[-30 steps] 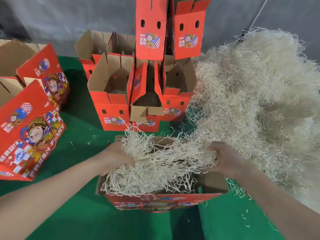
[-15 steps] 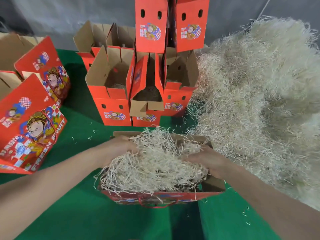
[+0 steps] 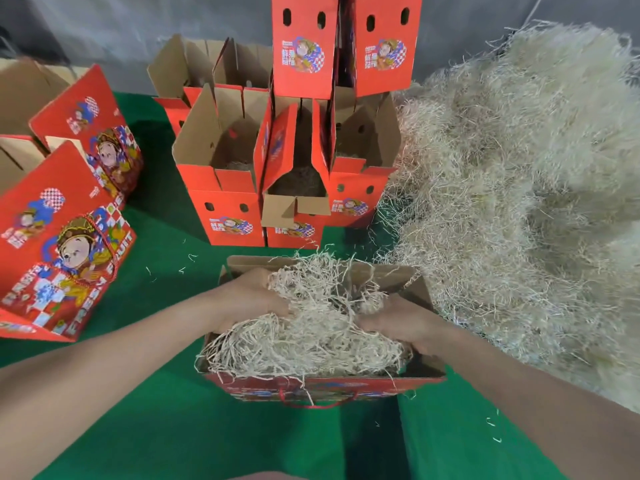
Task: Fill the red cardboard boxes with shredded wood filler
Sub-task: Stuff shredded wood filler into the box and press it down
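Note:
An open red cardboard box [image 3: 322, 388] stands on the green surface right in front of me. A wad of pale shredded wood filler [image 3: 311, 337] fills its top and spills over the near rim. My left hand [image 3: 252, 299] presses into the filler on the box's left side, fingers buried in the strands. My right hand [image 3: 401, 323] pushes into the filler on the right side, its fingertips hidden too. A big heap of the same filler [image 3: 512, 202] lies to the right of the box.
Several open red boxes [image 3: 225, 188] stand in a cluster behind, with two more [image 3: 304, 46] stacked on top. Printed red boxes [image 3: 65, 244] lean at the left. The green cloth [image 3: 166, 427] carries loose strands.
Both hands drew inward and lower, pushing the filler down into the box. The wad, earlier stretched between the hands above the rim, now sits lower and more compact.

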